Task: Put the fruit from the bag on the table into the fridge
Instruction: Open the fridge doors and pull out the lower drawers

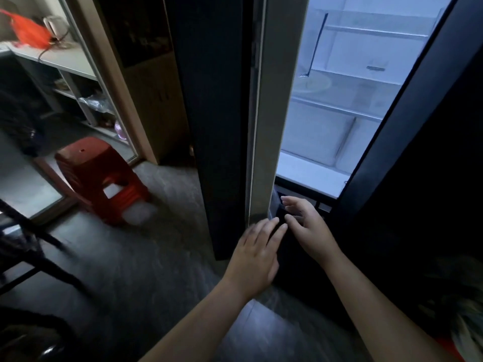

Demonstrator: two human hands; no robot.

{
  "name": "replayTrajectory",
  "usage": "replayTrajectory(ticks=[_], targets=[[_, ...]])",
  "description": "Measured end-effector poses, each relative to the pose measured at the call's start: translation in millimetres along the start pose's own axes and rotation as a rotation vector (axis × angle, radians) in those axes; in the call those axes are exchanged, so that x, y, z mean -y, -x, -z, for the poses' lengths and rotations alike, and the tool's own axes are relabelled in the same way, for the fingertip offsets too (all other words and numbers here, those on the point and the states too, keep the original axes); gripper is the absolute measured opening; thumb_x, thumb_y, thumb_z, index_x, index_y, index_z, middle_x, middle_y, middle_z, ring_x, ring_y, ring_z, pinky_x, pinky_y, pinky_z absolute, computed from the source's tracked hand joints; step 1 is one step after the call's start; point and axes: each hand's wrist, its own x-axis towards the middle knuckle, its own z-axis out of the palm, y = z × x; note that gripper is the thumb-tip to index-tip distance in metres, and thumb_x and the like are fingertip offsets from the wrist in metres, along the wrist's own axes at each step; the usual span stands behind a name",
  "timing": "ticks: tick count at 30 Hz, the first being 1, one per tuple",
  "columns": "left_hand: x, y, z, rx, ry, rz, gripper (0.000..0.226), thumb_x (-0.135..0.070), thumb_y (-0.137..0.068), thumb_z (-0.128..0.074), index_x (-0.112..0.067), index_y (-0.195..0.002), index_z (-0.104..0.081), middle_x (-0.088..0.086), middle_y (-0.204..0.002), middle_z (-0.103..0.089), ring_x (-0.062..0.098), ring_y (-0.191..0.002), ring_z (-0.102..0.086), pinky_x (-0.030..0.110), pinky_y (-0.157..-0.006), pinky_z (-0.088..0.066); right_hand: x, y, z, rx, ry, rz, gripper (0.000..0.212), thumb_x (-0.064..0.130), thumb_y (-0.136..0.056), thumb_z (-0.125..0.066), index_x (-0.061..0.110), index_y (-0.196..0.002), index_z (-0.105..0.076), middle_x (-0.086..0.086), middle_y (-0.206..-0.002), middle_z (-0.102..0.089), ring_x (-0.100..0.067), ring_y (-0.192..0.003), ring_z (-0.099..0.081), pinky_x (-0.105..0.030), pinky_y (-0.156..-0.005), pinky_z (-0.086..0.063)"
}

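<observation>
The fridge stands in front of me with both dark doors partly open. Its lit white inside (339, 105) shows shelves and drawers through the gap. My left hand (257, 253) lies with straight fingers against the lower edge of the left door (222, 126). My right hand (304, 226) reaches with relaxed, spread fingers into the dark gap just below the lit compartment. Neither hand holds anything. A red plastic bag (30, 30) sits on a counter at the far upper left. No fruit shows.
A stack of red plastic stools (99, 176) stands on the grey floor left of the fridge. Behind it a glass sliding door (104, 82) fronts a shelf unit with a kettle (53, 26). A dark chair frame (31, 246) is at the lower left.
</observation>
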Motion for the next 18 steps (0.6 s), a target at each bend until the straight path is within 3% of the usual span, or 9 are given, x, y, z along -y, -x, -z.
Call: replayTrajectory(ticks=[5,10,13,18], targets=[[17.5,6.5,5.2,-0.005,-0.042,0.084,0.07,-0.021,-0.072,-0.061,-0.014,-0.139,-0.043,0.006,-0.142,-0.044,0.02,-0.131,-0.038,0.035,-0.104,-0.039,5.2,-10.7,-12.0,0.081,0.197,0.095,0.039,0.004,-0.09,-0.053,0.018,-0.125,-0.056,0.006,-0.125,-0.054,-0.004,-0.118,-0.049,-0.029,-0.1,-0.043],[34.7,25.8,4.2,-0.012,-0.115,0.175,0.075,-0.021,-0.07,-0.064,-0.013,-0.141,-0.041,0.004,-0.145,-0.039,0.021,-0.129,-0.038,0.037,-0.101,-0.041,8.4,-16.1,-30.3,0.193,0.382,0.189,0.038,0.002,-0.089,-0.052,0.013,-0.125,-0.058,0.001,-0.132,-0.053,-0.009,-0.125,-0.044,-0.014,-0.107,-0.028],[48.0,38.7,2.5,-0.015,-0.17,0.189,0.071,-0.022,-0.069,-0.066,-0.012,-0.135,-0.044,0.005,-0.147,-0.033,0.023,-0.129,-0.036,0.041,-0.104,-0.037,5.7,-12.7,-45.8,0.237,0.477,0.239,0.036,0.004,-0.09,-0.05,0.013,-0.124,-0.058,0.0,-0.134,-0.05,-0.015,-0.125,-0.044,-0.026,-0.108,-0.034],[65.8,54.1,5.8,-0.046,-0.221,0.244,0.07,-0.025,-0.073,-0.062,-0.012,-0.138,-0.041,0.007,-0.147,-0.032,0.025,-0.13,-0.033,0.042,-0.108,-0.029,17.4,-6.1,-70.5,0.236,0.486,0.264,0.043,0.004,-0.088,-0.053,0.017,-0.129,-0.052,0.004,-0.137,-0.046,-0.011,-0.124,-0.042,-0.016,-0.104,-0.028]])
